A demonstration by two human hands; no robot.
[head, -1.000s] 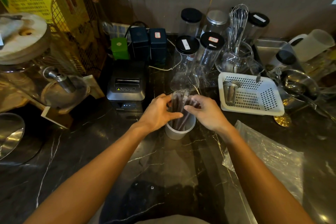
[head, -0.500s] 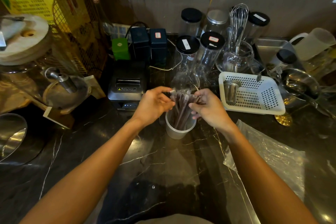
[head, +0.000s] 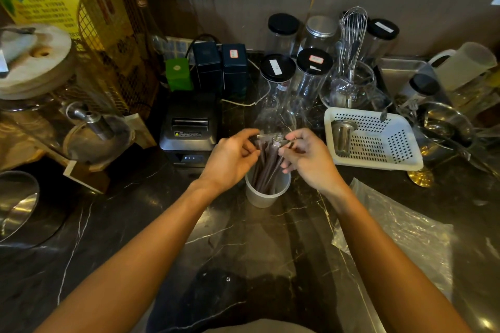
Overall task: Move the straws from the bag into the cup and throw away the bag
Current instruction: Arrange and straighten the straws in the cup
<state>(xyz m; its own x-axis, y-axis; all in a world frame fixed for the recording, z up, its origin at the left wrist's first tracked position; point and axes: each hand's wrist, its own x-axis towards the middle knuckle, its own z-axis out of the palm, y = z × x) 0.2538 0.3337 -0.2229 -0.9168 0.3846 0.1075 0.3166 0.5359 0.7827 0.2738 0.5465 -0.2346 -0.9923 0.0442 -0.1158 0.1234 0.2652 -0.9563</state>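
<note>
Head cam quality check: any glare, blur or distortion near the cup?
Head view: dim, warm light; wide-angle bending at the edges; bright glints on the steel bowls and marble counter; straws in the cup slightly soft, both hands readable; clear bag shows sheen.

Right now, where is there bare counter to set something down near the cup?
Bare counter lies in front of the cup, between the forearms. More lies left, between the receipt printer and the steel bowl. Crowded: jars behind, white basket right, empty bag near right.
</note>
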